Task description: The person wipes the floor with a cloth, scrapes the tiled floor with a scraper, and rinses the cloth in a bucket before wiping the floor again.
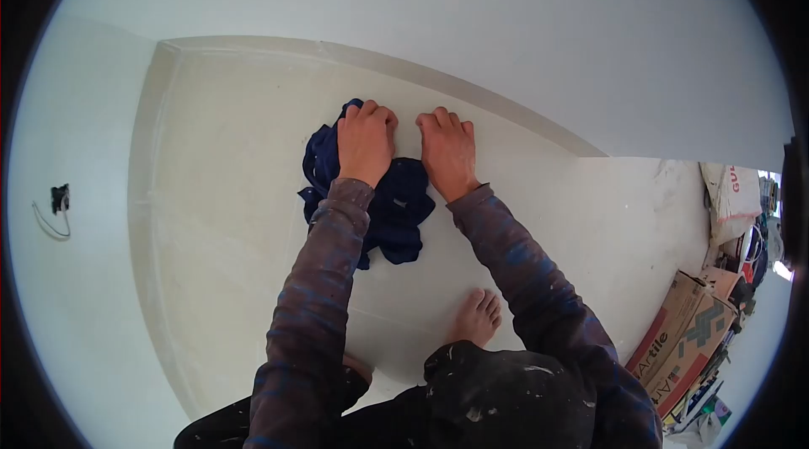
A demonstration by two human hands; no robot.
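A crumpled dark blue cloth [400,213] lies on the pale floor in front of my feet. Over its upper part is my left hand [366,141], its fingers curled; what they hold, if anything, is hidden. Just right of the cloth, my right hand [447,148] is closed with bent fingers, and nothing can be made out in it. A small gap separates the two hands.
A white wall [506,19] with a beige skirting strip [472,93] runs beyond the hands. On the left wall is a socket hole [60,199] with loose wire. At right stand a cardboard tile box [683,335], a white sack [726,196] and clutter. My bare foot [478,318] is below.
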